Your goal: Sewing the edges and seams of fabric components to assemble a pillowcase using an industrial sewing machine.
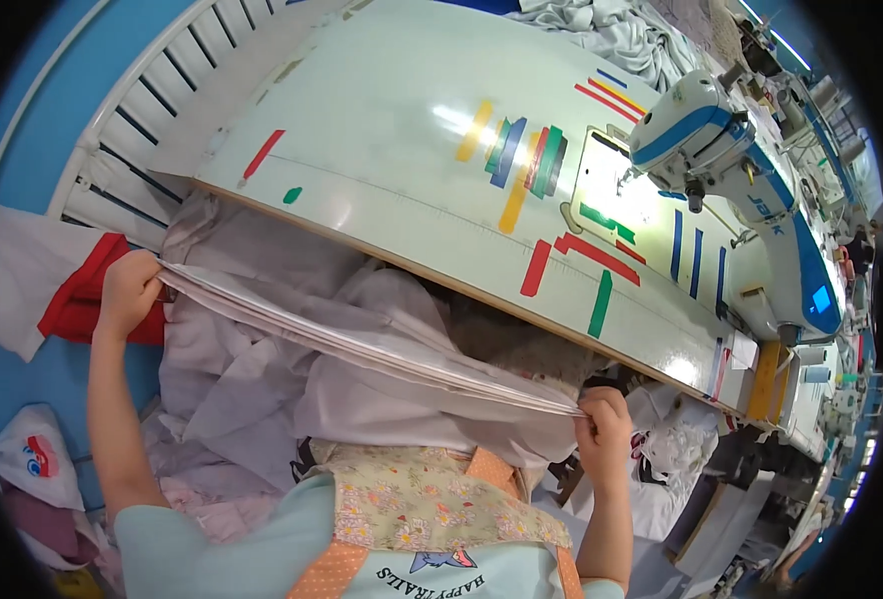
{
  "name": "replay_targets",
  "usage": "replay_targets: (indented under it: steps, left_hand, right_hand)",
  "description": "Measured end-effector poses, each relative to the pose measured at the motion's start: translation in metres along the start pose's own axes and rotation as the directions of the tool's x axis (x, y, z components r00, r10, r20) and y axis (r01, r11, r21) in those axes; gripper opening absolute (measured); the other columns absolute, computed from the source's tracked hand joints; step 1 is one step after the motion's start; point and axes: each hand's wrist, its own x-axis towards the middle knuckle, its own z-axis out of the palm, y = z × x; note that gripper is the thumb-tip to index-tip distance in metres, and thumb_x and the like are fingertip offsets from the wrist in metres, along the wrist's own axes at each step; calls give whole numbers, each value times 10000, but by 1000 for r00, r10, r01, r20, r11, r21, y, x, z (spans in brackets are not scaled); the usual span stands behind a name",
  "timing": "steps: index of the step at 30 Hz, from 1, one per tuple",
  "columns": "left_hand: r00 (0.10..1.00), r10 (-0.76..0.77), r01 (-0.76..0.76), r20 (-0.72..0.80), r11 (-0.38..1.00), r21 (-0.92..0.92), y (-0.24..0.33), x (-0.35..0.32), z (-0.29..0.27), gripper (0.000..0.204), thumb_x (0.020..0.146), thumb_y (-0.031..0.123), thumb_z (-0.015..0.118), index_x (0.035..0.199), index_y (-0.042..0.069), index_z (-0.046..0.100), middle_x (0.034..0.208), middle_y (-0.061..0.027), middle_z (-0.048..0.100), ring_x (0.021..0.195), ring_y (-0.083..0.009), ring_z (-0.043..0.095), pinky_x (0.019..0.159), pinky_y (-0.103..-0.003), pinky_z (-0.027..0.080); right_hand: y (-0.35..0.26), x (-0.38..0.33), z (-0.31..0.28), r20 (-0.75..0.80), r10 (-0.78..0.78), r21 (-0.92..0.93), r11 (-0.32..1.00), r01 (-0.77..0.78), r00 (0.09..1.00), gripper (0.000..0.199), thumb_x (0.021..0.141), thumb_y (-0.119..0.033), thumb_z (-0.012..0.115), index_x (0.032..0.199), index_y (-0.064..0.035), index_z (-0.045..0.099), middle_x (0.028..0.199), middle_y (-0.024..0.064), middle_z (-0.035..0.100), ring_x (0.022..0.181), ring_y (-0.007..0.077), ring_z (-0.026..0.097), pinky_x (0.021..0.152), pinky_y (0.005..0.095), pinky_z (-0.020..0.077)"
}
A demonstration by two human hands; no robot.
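A length of white fabric (362,344) is stretched taut across my lap, its layered edges lined up in a narrow band. At its left end my left hand (130,292) pinches the edge, fingers closed. The other end is gripped by my right hand (603,424), also closed, lower and to the right. More of the white cloth hangs in loose folds below the band and bunches toward the table's front edge. Both hands are apart from the table.
Ahead stands a white sewing table (362,130) with coloured tape strips. A blue and white sewing machine (721,150) is on its right side. White cloth (621,40) is heaped at the back. A white slatted rack (132,130) and a red cloth (82,299) are at left.
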Motion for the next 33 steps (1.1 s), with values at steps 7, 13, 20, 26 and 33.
replay_targets:
  steps: [7,13,20,26,33]
  left_hand:
    - [999,23,-23,-25,1000,13,1,18,2,82,698,34,555,699,-29,502,724,-181,495,718,-362,520,626,-424,411]
    - [999,-17,18,38,1000,-12,-2,11,15,77,707,46,555,709,-23,521,725,-176,501,719,-359,526,621,-419,413]
    - [998,-58,58,16,998,8,4,12,15,86,706,64,549,688,-18,531,706,-165,510,693,-342,537,607,-409,421]
    - [993,55,-53,107,998,-17,26,55,6,112,689,138,548,682,32,581,728,-125,542,728,-321,564,616,-422,445]
    - [971,70,-53,230,996,-78,32,166,37,157,719,201,557,713,72,647,786,-92,589,769,-288,584,656,-390,466]
  right_hand:
    - [18,-20,10,61,227,86,969,-232,972,100,723,41,545,813,1,561,729,131,581,616,256,564,574,309,455]
    - [20,-27,10,58,261,108,958,-266,964,107,715,38,561,807,1,602,703,118,580,595,239,554,555,301,443]
    - [13,-28,6,59,226,116,966,-232,972,97,704,7,615,798,-3,636,676,100,574,558,213,543,523,296,430]
    - [18,-22,-35,-33,238,-6,971,-238,971,72,668,-2,612,739,-10,619,658,128,575,584,247,564,546,323,439]
    - [44,45,-99,-99,483,138,872,-469,870,19,714,27,602,732,19,604,606,19,522,571,76,485,511,239,382]
